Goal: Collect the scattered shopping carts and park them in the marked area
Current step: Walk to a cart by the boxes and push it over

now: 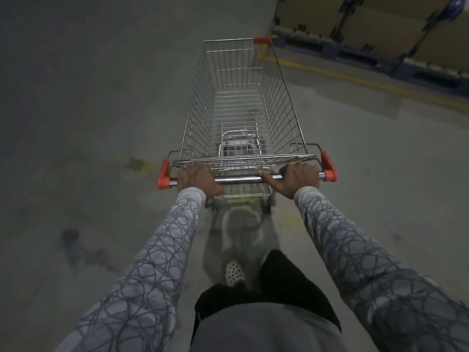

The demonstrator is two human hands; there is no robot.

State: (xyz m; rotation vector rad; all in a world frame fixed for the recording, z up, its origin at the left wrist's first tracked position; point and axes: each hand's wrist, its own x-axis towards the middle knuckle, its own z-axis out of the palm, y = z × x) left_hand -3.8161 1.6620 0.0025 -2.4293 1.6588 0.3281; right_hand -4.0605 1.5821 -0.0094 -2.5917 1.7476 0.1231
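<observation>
Gripping a wire shopping cart (243, 102) on a dull grey concrete floor (88, 123).

Shows the cart straight ahead, mid-view: a tapering basket of thin shiny steel wire in a grid, narrower at the far end, with orange plastic caps (163, 175) at the handle ends and one far corner. Has the left hand (196, 180) curled fully round the smooth, round chrome handle bar (243, 178) near its left end, and the right hand (297, 179) wrapped round it near the right end, thumb lying along the bar toward the middle. Wraps both arms in grey sleeves (162, 250) patterned with dark looping lines. Sets a pale perforated shoe (234, 271) on the floor below the handle. Puts a yellow painted line (355, 77) to the cart's right, with dark blue pallets (380, 54) and brown cardboard boxes (380, 21) beyond, blurred.
</observation>
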